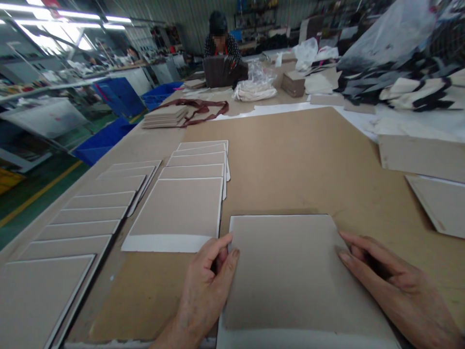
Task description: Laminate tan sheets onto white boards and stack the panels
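A grey-beige cardboard panel (pixel 283 276) with a pale strip along its near edge lies before me, low in the view. My left hand (pixel 214 271) pinches its left edge between thumb and fingers. On the opposite edge, my right hand (pixel 378 271) has its thumb on top and its fingers curled at the side. Just left of the held panel, an overlapping row of similar panels (pixel 178 208) runs away from me. A second overlapping row (pixel 47 295) lies farther left, near the table's edge.
Brown board (pixel 283 150) covers the table. At the right stand a cardboard block (pixel 417 152) and another panel (pixel 443 203). Stacked boards (pixel 165 117) and brown straps (pixel 207 109) lie farther back. Behind them a person (pixel 220 43) handles dark material. Blue bins (pixel 105 140) stand left of the table.
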The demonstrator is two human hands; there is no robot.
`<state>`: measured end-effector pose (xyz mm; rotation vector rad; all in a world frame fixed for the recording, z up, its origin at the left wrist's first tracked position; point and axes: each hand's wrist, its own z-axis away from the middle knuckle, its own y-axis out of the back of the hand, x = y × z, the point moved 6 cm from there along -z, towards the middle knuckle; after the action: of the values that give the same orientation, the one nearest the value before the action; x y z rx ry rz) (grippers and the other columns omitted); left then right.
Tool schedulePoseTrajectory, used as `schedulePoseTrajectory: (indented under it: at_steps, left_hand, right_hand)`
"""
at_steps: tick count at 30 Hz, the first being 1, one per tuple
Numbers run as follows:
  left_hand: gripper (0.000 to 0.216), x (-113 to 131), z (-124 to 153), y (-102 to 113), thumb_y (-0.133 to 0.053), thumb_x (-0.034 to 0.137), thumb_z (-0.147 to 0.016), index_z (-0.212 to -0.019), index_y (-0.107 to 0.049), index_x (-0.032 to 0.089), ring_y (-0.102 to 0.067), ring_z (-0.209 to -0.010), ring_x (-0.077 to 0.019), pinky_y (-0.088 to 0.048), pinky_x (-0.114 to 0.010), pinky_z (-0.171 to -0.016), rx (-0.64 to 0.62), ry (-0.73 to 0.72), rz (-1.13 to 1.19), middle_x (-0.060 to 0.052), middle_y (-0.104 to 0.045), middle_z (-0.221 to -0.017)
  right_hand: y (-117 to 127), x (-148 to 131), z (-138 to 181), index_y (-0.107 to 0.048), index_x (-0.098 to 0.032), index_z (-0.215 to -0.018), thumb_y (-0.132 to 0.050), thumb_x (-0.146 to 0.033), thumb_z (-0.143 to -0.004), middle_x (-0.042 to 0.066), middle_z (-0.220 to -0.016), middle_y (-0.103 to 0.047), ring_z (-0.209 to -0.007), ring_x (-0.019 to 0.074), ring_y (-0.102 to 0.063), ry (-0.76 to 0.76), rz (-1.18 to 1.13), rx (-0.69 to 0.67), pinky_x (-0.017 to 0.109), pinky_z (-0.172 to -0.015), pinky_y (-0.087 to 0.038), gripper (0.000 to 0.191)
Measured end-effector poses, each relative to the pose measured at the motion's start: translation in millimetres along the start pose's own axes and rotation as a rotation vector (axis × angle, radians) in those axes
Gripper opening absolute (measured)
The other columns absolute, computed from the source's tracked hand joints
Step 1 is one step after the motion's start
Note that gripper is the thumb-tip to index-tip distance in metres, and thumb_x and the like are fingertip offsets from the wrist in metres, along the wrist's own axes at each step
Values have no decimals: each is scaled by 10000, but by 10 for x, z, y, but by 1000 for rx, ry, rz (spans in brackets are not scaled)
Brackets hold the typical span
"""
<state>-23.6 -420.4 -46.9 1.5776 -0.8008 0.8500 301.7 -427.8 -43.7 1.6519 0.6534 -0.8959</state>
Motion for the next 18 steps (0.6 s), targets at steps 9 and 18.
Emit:
schedulePoseTrajectory:
  at_steps: [9,18]
  left_hand:
    - [203,108,-22,16,-609,263,-901,-1077,-708,236,-510,-559,-82,-436,-179,-559,26,-106,-87,73,-510,-652]
    - [223,81,-35,30,-644,352,-892,-1087,-703,260,-534,-555,-83,-454,-167,-567,18,-97,-151,77,-521,-650]
  right_hand:
    - [-22,115,10,-745,-286,-1089,-677,-488,-860,-24,-754,-618,-629,136,-630,121,93,-13,196,-551,-514,313]
    - [-66,-70,1,-697,-279,-1122,-615,-354,-936,-36,-737,-564,-629,122,-591,241,121,-41,208,-558,-491,216]
